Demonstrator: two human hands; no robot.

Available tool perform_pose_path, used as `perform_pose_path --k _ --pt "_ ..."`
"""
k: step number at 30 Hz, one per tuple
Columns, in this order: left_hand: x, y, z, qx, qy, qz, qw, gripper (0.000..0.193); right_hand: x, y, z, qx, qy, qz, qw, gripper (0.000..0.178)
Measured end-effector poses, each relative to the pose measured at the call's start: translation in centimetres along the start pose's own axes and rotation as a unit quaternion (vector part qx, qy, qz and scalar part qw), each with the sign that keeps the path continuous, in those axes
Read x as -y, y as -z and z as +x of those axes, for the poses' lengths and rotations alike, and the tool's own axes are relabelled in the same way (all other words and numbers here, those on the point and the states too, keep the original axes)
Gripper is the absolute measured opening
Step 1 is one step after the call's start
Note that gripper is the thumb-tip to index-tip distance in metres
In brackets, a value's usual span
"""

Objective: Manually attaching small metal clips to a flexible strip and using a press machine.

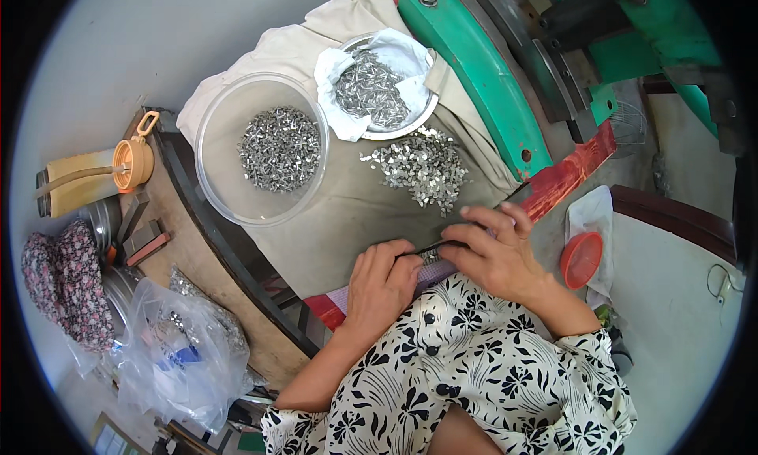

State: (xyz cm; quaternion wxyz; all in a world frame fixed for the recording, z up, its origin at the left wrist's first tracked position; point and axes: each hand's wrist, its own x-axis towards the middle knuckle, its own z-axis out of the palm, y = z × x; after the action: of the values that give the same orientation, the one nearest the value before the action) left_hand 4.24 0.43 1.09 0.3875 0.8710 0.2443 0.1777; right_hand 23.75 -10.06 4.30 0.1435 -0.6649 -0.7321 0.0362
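At the near edge of the cloth-covered table, my left hand [379, 285] and my right hand [496, 254] are closed on the two ends of a thin dark strip [426, 249]. Small shiny metal pieces [430, 257] show along the strip between my fingers; my hands hide most of it. Just beyond lies a loose heap of flat silvery metal bits [426, 169]. Farther left stands a wide clear plastic tub [207, 171] with small metal parts [280, 149] in it. A metal bowl [430, 112] lined with white cloth holds slender metal pins [369, 90].
A green machine frame [482, 76] rises at the far right. Beside it, a red basket [582, 259] sits lower down. To the left, a wooden table [201, 269] carries an orange lid [133, 163], a clear plastic bag [185, 360] and a flowered cloth [69, 285].
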Motion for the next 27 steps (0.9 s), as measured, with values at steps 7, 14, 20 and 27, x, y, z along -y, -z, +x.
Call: perform_pose_path --k 7,14,20,27 --pt "-0.1 0.9 3.3 -0.030 0.032 -0.030 0.999 0.020 -1.1 -1.6 2.8 -0.065 -0.083 -0.001 0.994 0.025" --pt "0.6 0.4 5.9 -0.025 0.021 0.029 0.999 0.017 -1.6 -0.6 1.5 -0.067 -0.110 0.042 0.991 0.024" --pt "0.6 0.2 6.4 -0.020 0.020 0.053 0.998 0.015 -1.5 -0.7 1.8 -0.080 -0.146 0.086 0.982 0.022" --pt "0.2 0.1 6.5 -0.034 0.018 0.062 0.997 0.016 -1.5 -1.1 2.3 -0.063 -0.147 0.092 0.983 0.019"
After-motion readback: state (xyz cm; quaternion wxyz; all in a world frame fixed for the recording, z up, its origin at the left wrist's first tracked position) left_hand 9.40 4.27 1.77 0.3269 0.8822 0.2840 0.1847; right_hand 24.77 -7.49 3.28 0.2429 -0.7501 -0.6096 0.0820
